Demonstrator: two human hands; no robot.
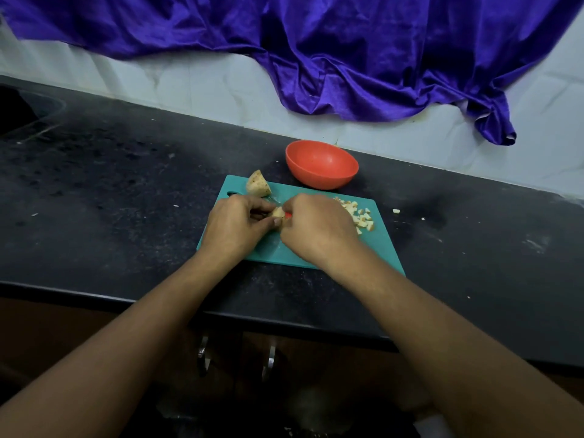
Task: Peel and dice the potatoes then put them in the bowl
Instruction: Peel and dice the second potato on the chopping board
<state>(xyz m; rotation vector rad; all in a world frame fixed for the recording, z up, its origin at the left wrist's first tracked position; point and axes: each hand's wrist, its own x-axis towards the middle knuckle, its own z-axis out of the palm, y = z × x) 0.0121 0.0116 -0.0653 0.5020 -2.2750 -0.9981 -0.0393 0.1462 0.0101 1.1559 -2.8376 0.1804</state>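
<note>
A teal cutting board [376, 248] lies on the black counter. My left hand [235, 224] pinches a small potato piece [278, 212] at the board's middle. My right hand [316, 230] grips a tool with a red handle [288, 215] against that piece; a thin blade shows just behind the piece. A larger unpeeled potato chunk [258, 184] sits at the board's far left corner. A pile of diced potato [360, 214] lies on the board's right side. The red bowl [321, 163] stands behind the board and looks empty.
Two stray potato bits [396, 211] lie on the counter [126, 197] right of the board. A purple cloth [347, 52] hangs over the white wall behind. A sink recess [22, 112] is at far left. Cabinet handles [203, 350] show below the counter edge.
</note>
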